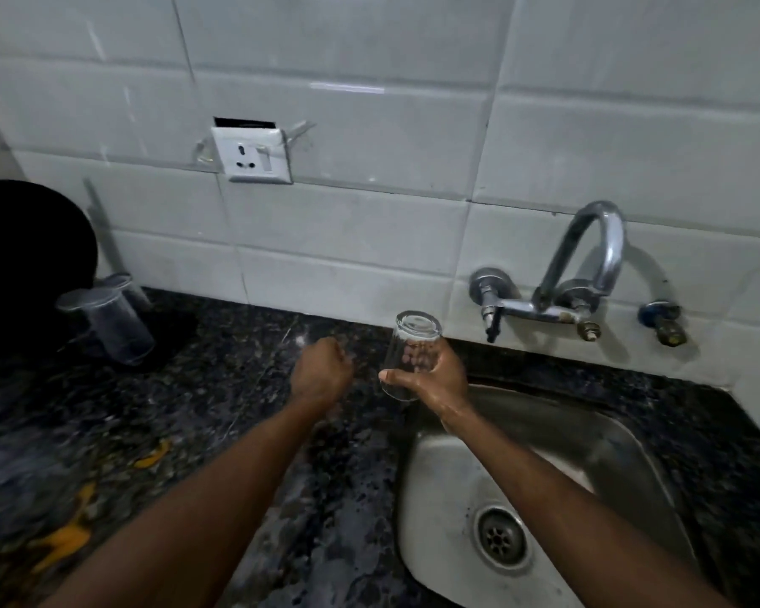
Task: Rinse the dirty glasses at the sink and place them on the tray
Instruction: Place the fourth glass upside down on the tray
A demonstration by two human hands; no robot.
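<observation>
My right hand [435,379] grips a clear drinking glass [409,344], held upside down with its base up, over the left rim of the steel sink [417,476]. My left hand [321,370] hovers over the dark counter just left of the glass, its fingers curled with nothing in them. At the far left a second clear glass [115,322] stands on the counter against a black tray [23,265]. The wall tap [589,261] arches above the sink with no water running.
Dark speckled stone counter [238,410] runs left of the sink, with orange scraps [62,541] near its front edge. A white wall socket [255,155] sits on the tiled wall. The sink drain [501,537] is at lower right.
</observation>
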